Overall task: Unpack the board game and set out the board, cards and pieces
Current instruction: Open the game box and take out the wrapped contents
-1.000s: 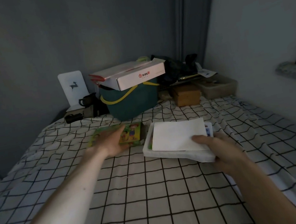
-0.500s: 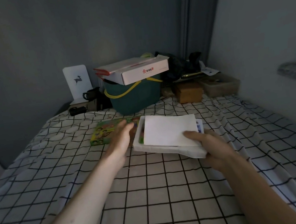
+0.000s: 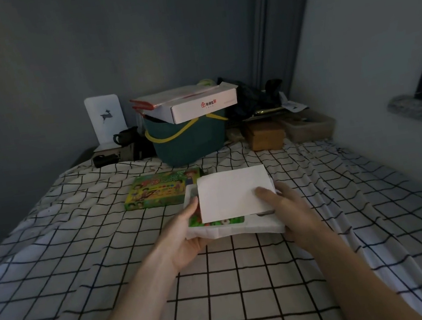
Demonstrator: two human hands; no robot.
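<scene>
Dim bed (image 3: 223, 282): white sheet (image 3: 233, 193) hides most of the tray (image 3: 242, 228).

Two bare forearms enter frame from below, no sleeves visible. Left hand (image 3: 186, 235) and right hand (image 3: 292, 210) ungloved, without rings, watch or bracelet. Dim light blurs finer detail.
</scene>
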